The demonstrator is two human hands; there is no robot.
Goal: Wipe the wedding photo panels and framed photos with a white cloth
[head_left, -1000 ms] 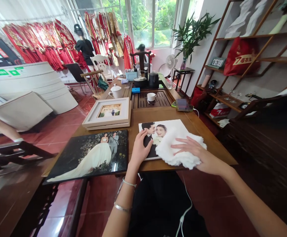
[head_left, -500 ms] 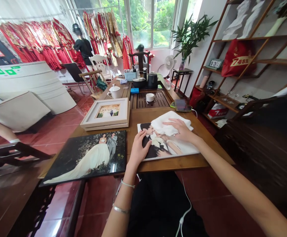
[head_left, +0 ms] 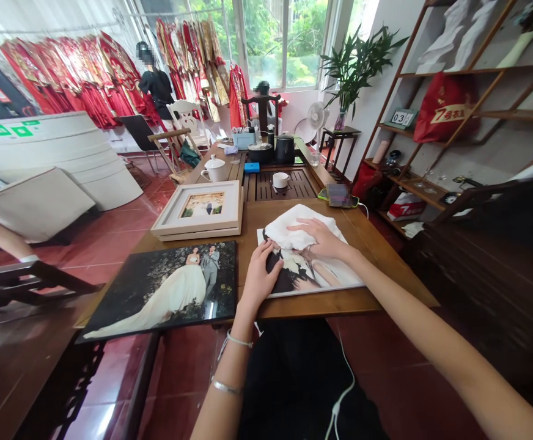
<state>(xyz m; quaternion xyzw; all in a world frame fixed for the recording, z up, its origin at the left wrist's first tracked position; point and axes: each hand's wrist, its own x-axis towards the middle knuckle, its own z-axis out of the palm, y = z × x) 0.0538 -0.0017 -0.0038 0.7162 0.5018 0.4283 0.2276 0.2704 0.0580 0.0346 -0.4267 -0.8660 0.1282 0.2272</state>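
A photo panel [head_left: 335, 276] showing a couple lies flat on the wooden table in front of me. My left hand [head_left: 261, 274] rests on its left edge, thumb and fingers spread on the surface. Under my right hand [head_left: 324, 237] is a bunched white cloth [head_left: 285, 229], held against the upper part of the panel and hiding the faces in the picture. To the left lies a larger dark photo panel [head_left: 170, 287] of a couple outdoors, its near edge overhanging the table. Neither hand touches that one.
Behind the dark panel sit stacked white picture frames [head_left: 197, 211]. Further back are a lidded white cup [head_left: 213, 169], a slatted tea tray [head_left: 266, 189] with a small white cup [head_left: 280, 179], and a phone [head_left: 340, 195] on a cable. A person [head_left: 155, 88] stands by the clothes racks.
My right hand has slid the white cloth leftward across the panel, covering the face at upper left. My left hand stays in place on the panel's edge.
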